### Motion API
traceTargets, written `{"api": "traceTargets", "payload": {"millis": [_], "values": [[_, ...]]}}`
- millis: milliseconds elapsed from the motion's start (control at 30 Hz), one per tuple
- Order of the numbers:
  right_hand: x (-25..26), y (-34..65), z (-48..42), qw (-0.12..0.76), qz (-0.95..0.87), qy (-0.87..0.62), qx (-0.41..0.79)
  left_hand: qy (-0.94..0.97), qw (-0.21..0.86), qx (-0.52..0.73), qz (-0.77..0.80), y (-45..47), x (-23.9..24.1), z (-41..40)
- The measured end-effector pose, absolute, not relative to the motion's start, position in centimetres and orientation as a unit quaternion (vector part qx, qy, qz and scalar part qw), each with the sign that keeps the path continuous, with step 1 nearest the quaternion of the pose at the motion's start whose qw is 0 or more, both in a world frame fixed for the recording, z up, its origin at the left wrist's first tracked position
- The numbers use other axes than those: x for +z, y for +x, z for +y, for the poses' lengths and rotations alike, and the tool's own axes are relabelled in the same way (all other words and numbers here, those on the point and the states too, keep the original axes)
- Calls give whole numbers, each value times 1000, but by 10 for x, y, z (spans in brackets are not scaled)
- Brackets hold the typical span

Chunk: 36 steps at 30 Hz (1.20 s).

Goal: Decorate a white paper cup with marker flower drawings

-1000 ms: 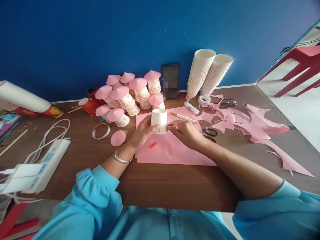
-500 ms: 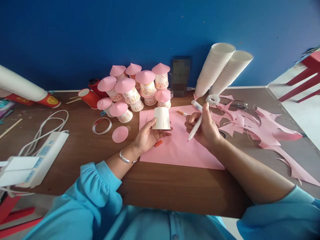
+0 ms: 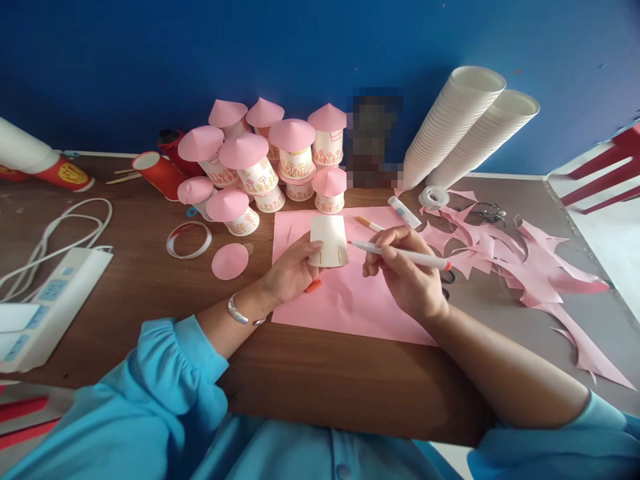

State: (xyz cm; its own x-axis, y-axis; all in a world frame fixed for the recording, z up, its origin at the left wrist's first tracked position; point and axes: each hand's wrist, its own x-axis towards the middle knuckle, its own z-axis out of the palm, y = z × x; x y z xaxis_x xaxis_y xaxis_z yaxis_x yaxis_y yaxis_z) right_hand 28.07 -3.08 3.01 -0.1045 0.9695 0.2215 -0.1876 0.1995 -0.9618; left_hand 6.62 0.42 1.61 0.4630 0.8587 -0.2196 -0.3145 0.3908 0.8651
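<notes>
A white paper cup (image 3: 328, 239) is upside down in my left hand (image 3: 293, 270), which is closed around its left side and underside. Short yellowish lines mark the cup near its rim. In my right hand (image 3: 407, 277) I grip a white marker pen (image 3: 410, 255) with a red end, its uncapped tip close to the cup's right side; whether it touches I cannot tell. Under both hands lies a sheet of pink paper (image 3: 360, 320). An orange pen cap (image 3: 314, 286) rests on it below the cup, and a second marker (image 3: 369, 223) lies behind.
Decorated cups with pink cone roofs (image 3: 245, 167) stand at the back. Stacked paper cups (image 3: 453, 127) lean on the wall. Pink scraps (image 3: 540, 267), clear tape (image 3: 434, 197) and a glue tube (image 3: 404, 212) lie right. A tape ring (image 3: 189, 240) and power strip (image 3: 60, 300) are left.
The marker in my right hand has swung from pointing down to nearly level, its tip now by the cup. The cup is turned slightly, showing more marks. The camera view has shifted.
</notes>
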Motion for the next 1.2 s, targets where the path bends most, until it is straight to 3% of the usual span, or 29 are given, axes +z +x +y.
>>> {"api": "traceTargets", "payload": {"millis": [233, 400, 1200], "values": [[33, 273, -47, 518, -784, -280, 197, 400, 767, 387, 319, 65, 7, 6], [33, 271, -49, 486, -826, -275, 74, 413, 778, 383, 278, 65, 5, 4], [35, 270, -49, 454, -840, -298, -13, 453, 761, 398, 238, 68, 5, 3]]}}
